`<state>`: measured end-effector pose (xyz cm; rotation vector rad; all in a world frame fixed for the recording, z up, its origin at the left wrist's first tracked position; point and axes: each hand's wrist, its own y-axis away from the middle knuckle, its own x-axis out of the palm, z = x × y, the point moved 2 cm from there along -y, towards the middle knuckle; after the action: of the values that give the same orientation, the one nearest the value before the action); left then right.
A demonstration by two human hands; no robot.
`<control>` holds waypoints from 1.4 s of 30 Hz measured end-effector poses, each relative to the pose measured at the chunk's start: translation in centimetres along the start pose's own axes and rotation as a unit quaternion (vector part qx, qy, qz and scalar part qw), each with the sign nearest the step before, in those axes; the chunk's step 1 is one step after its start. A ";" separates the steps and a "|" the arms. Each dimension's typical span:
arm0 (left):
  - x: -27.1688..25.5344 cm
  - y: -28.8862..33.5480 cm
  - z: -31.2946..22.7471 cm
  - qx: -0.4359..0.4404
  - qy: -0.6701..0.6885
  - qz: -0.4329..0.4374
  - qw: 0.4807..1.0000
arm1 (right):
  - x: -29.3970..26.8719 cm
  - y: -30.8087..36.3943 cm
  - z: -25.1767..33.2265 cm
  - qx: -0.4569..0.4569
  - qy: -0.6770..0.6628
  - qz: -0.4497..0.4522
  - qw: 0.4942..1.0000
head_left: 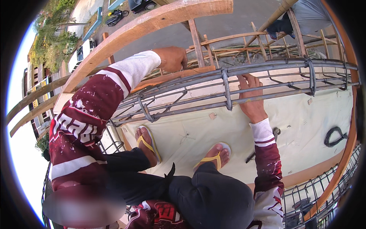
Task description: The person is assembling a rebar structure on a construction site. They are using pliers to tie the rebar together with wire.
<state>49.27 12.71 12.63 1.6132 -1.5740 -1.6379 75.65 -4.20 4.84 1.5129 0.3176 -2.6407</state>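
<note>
A long cage of grey steel reinforcing bars (192, 100), tied with bent stirrups, runs across in front of me. My left hand (173, 59) is beyond the cage, above a reddish wooden board (177, 76). Its fingers are curled into a fist, and what they hold, if anything, is hidden. My right hand (252, 101) reaches in among the bars from the near side, fingers bent up toward the upper bars. A lower bar crosses at this hand, and I cannot make out what its fingertips grip.
My sandalled feet stand on a pale sheet (183, 152). On it lie a dark tool (276, 131) and a black wire loop (335, 142). A curved timber (152, 23) arches at far left. Another person (310, 15) is at far right. Street and vehicles are below.
</note>
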 end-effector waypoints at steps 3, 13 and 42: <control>0.8 -2.4 -0.8 0.002 0.039 0.019 0.999 | 1.1 -1.3 -0.6 -0.015 0.041 0.014 0.999; 2.3 -6.7 -2.3 -0.048 0.244 0.081 0.965 | 5.5 -8.1 -2.9 -0.052 -0.004 0.085 0.995; 6.4 -10.7 -4.9 -0.034 0.378 -0.092 0.921 | 16.2 -12.7 -7.3 0.284 -0.387 0.344 0.807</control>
<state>56.24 8.61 1.94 2.0536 -0.9706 -0.9190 71.40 10.34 -10.95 0.3079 -0.9555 -2.4843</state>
